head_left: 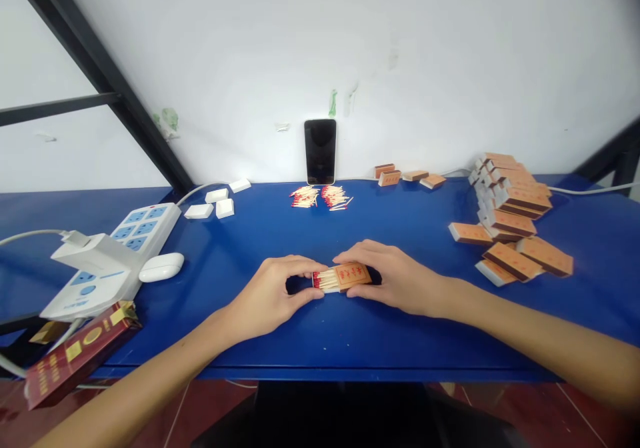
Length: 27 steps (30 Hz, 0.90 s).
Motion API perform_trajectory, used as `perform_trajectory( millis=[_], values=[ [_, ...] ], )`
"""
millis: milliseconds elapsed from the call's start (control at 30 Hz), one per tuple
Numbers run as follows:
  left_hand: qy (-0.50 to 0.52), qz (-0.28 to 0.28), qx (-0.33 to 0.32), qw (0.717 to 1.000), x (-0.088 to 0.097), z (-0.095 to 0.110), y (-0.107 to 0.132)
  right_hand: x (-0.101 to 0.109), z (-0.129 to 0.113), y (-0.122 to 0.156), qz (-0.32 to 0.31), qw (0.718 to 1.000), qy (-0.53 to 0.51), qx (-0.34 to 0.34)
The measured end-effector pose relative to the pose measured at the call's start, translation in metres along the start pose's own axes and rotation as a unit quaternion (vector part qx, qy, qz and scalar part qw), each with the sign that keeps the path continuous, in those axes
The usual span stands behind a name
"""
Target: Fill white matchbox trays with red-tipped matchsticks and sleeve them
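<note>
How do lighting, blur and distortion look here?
All in the head view: bright, fairly even light on the wall; right-hand corners darkened; opened matchbox fairly clear, without obvious motion blur; print on the matchbox pile too soft to read; wide-angle stretching near the edges.

White wall (250, 48) with green smears (170, 118) sits behind a blue tabletop (250, 221), slanted black post (105, 75) plus crossbar (55, 107) at left, another dark frame piece (620, 148) at far right, dark red tiled floor (550, 418) with pale joints below, lighting bright and diffuse.
</note>
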<state>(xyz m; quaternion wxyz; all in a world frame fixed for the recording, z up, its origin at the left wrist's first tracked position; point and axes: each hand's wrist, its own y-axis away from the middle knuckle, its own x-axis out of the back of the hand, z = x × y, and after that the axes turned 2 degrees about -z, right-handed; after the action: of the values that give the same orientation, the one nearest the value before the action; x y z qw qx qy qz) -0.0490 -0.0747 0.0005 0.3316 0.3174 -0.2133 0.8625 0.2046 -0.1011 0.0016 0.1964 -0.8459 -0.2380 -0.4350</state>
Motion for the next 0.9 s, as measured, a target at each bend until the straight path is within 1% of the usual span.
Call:
perform_trajectory(
  millis=[67,167,267,333,400,467,500,567,633,700,800,900],
  values=[
    [0.033,-0.004,0.024,0.999,0.0,0.0,-0.001,0.0,-0.001,0.0,-0.004,1.0,-0.014,0.013],
    [0.067,-0.009,0.061,0.996,-0.001,0.001,-0.005,-0.003,-0.004,0.002,0.007,1.0,-0.014,0.009],
    [0.054,-0.006,0.087,0.995,0.001,0.004,-0.008,-0.007,-0.006,0.005,0.041,0.999,0.002,0.031],
    [0.072,-0.013,0.105,0.992,0.003,0.008,-0.009,-0.007,-0.006,0.008,0.081,0.995,0.017,0.06],
    [0.145,-0.038,0.126,0.981,0.003,0.014,-0.009,-0.006,-0.006,0.011,0.13,0.988,0.033,0.082],
    [0.237,-0.047,0.147,0.959,-0.002,0.022,-0.01,-0.005,-0.009,0.014,0.17,0.98,0.045,0.09],
    [0.274,-0.036,0.155,0.949,-0.007,0.026,-0.01,-0.005,-0.012,0.015,0.185,0.977,0.051,0.092],
    [0.312,0.015,0.161,0.936,-0.021,0.035,-0.012,-0.005,-0.02,0.016,0.207,0.971,0.064,0.102],
    [0.304,0.073,0.14,0.94,-0.035,0.042,-0.013,-0.006,-0.03,0.017,0.229,0.963,0.078,0.116],
    [0.271,0.108,0.114,0.95,-0.047,0.046,-0.012,-0.006,-0.037,0.019,0.248,0.958,0.085,0.119],
    [0.246,0.134,0.088,0.956,-0.058,0.047,-0.01,-0.006,-0.044,0.023,0.256,0.956,0.076,0.116],
    [0.253,0.138,0.064,0.956,-0.066,0.048,-0.008,-0.006,-0.049,0.027,0.26,0.956,0.064,0.12]
  ],
)
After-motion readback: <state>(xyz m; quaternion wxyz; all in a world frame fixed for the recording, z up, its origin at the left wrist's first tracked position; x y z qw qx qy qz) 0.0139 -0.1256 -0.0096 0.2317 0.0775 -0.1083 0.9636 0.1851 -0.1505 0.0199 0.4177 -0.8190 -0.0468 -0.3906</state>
